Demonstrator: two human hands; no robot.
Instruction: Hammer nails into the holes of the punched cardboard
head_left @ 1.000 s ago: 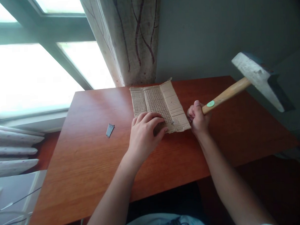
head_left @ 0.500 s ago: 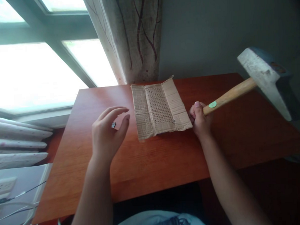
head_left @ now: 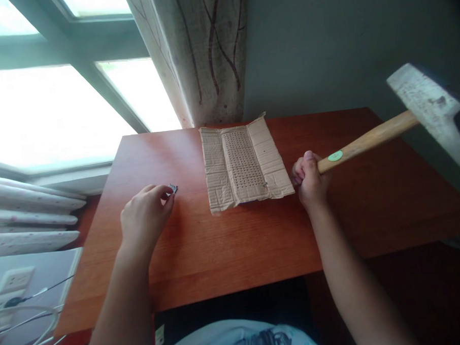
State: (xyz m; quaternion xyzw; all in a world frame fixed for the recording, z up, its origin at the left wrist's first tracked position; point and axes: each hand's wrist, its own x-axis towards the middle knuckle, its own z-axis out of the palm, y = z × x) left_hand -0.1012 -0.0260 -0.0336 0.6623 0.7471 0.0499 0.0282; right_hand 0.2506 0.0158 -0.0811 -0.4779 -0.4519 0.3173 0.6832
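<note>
My right hand (head_left: 312, 181) is closed around the wooden handle of a hammer (head_left: 369, 140), low down near a green sticker. The big grey metal head is raised over the table's right side. My left hand (head_left: 148, 209) pinches with thumb and fingertips at a small bunch of metal nails (head_left: 173, 188) on the tabletop; how many it grips is hidden. Between the hands lies a folded-out piece of cardboard (head_left: 243, 162), its middle strip full of small holes. A single thin nail (head_left: 265, 184) stands near its front right corner.
The reddish-brown wooden table (head_left: 233, 253) carries all of this, with its front edge close to my body. A window (head_left: 59, 114) and a patterned curtain (head_left: 217, 56) border it at the back left. Cables and a wall socket (head_left: 17, 281) are at the lower left.
My left hand has moved left and down, and its spread fingers have come together at the nails. The hammer has swung a little to the right, its handle still held.
</note>
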